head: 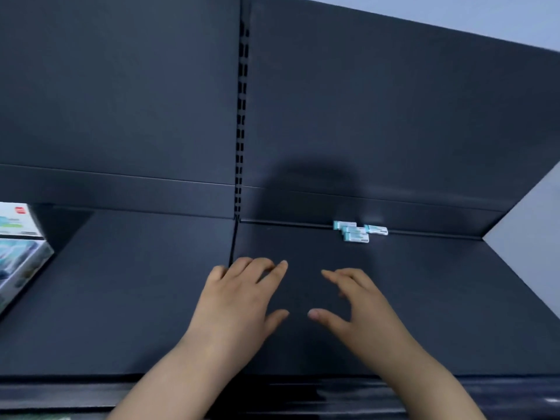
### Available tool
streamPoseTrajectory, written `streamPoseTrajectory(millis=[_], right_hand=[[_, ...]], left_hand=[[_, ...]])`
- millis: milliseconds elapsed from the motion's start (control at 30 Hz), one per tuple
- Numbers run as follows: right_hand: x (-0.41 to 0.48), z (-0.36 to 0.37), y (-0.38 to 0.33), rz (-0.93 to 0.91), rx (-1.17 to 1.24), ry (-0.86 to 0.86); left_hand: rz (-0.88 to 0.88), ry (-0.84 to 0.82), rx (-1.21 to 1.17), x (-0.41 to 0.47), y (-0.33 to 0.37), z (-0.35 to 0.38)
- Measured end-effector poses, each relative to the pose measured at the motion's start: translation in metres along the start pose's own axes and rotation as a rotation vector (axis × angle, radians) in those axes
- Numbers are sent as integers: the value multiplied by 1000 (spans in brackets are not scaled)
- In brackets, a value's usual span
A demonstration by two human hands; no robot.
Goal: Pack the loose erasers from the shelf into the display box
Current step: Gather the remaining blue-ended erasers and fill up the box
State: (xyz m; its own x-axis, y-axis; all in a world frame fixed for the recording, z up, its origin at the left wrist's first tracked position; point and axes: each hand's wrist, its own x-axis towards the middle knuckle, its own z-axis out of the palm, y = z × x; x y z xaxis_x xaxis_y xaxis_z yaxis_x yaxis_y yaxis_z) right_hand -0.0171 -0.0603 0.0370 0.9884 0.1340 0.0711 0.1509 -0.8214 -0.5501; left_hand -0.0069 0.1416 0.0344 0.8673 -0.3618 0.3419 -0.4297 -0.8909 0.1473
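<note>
Several small teal-and-white erasers (357,231) lie in a loose cluster at the back of the dark shelf (424,298), against the rear panel. The display box (21,247), white with pale blue print, sits at the far left edge, partly cut off. My left hand (239,298) hovers palm down over the middle of the shelf with fingers spread and nothing in it. Just to its right, my right hand (357,307) is also spread and holds nothing. Both hands are well short of the erasers.
A slotted upright (241,116) divides the dark back panel into two bays. The shelf's front lip (303,386) runs under my forearms. A pale side panel (527,225) closes the shelf on the right.
</note>
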Motion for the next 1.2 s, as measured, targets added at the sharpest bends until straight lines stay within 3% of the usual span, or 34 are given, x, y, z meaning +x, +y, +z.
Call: streamPoseTrajectory(millis=[400, 600, 700, 967, 1200], right_hand=[[25, -6, 27, 130, 58, 89], [44, -8, 58, 146, 85, 33], [66, -22, 90, 140, 87, 47], [166, -65, 203, 129, -173, 50], [189, -64, 225, 64, -307, -29]], left_hand=[[76, -84, 4, 48, -5, 7], [28, -185, 62, 64, 3, 16], [6, -112, 90, 74, 14, 30], [-117, -88, 152, 101, 73, 50], [-234, -157, 198, 110, 105, 64]])
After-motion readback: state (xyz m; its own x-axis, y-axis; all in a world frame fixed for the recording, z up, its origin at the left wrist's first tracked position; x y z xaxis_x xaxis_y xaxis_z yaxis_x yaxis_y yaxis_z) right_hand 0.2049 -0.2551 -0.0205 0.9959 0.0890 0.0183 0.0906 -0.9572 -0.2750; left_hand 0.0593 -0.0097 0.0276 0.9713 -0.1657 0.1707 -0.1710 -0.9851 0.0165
